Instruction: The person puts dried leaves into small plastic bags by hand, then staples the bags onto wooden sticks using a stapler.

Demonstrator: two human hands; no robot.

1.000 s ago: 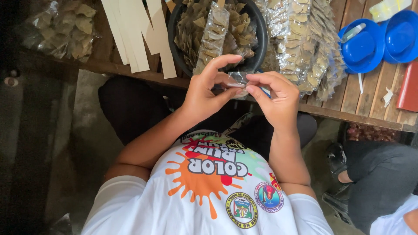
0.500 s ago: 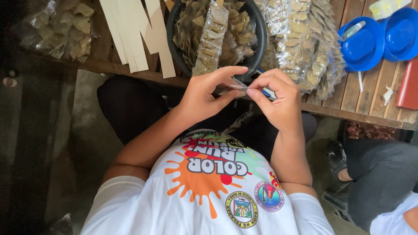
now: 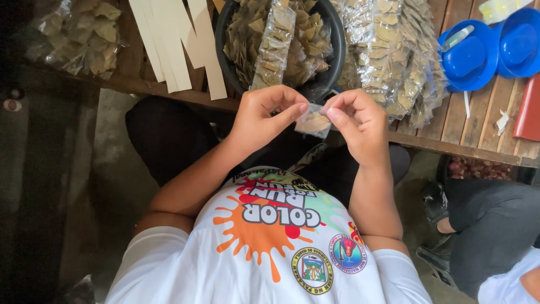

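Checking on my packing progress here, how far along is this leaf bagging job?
Done: a heap of filled clear packets lies on the wooden table. In hand: the left hand and right hand pinch one small packet of dried leaves between them. Left: the black basin holds many loose leaves, so plenty remains.

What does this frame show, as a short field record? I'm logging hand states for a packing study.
left hand: pinches one end of the small clear packet
right hand: pinches the other end
packet contents: dry tan leaves
behind hands: black basin of leaves and filled packets
table: wooden slats, blue bowls, pale paper strips
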